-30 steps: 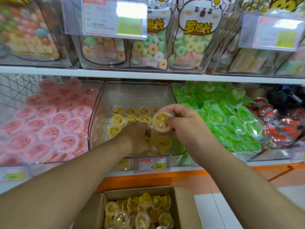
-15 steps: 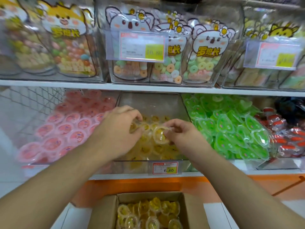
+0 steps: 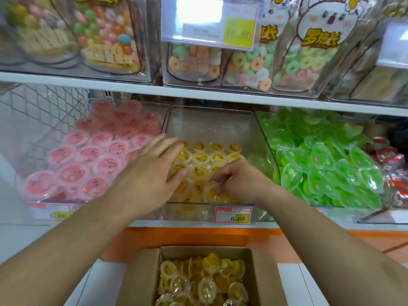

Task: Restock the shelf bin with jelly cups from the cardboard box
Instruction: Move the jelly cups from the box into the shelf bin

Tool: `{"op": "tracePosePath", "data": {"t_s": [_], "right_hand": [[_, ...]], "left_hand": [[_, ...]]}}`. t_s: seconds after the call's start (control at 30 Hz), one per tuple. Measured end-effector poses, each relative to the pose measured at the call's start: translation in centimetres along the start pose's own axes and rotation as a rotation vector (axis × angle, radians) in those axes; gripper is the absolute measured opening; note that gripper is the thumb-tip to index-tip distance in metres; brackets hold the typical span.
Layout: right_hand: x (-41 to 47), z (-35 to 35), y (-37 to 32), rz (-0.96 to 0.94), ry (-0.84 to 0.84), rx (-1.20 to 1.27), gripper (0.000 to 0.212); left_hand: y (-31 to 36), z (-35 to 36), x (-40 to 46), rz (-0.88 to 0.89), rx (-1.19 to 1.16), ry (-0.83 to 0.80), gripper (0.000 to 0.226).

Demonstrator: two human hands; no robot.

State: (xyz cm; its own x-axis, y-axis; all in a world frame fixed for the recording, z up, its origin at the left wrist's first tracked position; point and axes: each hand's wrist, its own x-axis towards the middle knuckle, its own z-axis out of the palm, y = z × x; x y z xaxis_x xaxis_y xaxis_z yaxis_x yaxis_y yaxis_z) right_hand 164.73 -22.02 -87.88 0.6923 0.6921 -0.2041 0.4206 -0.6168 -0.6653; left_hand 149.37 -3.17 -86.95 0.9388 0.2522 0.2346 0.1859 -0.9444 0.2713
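Fingers (image 3: 217,181) of the right hand (image 3: 238,182) curl down and pinch a single yellow jelly cup (image 3: 209,191) at the front of the clear shelf bin (image 3: 212,127), just behind the bin's front wall. The cup is tilted on its side among the others. Beside it, the left hand (image 3: 148,175) lies flat with straight, spread fingers resting on the yellow jelly cups (image 3: 207,156) already set in rows on the bin's floor; it grasps nothing. Those rows fill the lower part of the bin, lids up, while the upper back of the bin is bare plastic.

A price tag (image 3: 234,215) reading 6.60 hangs on the bin's front edge. To the left stands a bin of pink jelly cups (image 3: 88,155), to the right a bin heaped with green heart-shaped jelly cups (image 3: 320,160), and red-lidded packs (image 3: 390,166) show at the far right. On the shelf above stand clear containers with bags of ring candies (image 3: 249,62) and a price tag (image 3: 209,23) reading 16.80.

Below the shelf, between the two forearms, the open cardboard box (image 3: 141,281) sits on the floor, holding a loose pile of yellow jelly cups (image 3: 205,281).
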Motion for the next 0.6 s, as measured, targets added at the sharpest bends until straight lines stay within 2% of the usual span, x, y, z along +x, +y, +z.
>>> {"op": "tracePosePath", "data": {"t_s": [0.17,0.37,0.6], "right_hand": [[0.3,-0.1,-0.1,0.017,-0.092,-0.108,0.021],[0.6,0.1,0.1,0.021,-0.073,-0.197,0.015],[1.1,0.0,-0.1,0.029,-0.077,-0.263,0.023]], "left_hand": [[-0.3,0.3,0.2,-0.004,0.016,-0.014,0.065],[-0.1,0.4,0.1,-0.014,0.015,-0.013,0.055],[0.1,0.1,0.0,-0.027,0.032,-0.033,0.054]]}}
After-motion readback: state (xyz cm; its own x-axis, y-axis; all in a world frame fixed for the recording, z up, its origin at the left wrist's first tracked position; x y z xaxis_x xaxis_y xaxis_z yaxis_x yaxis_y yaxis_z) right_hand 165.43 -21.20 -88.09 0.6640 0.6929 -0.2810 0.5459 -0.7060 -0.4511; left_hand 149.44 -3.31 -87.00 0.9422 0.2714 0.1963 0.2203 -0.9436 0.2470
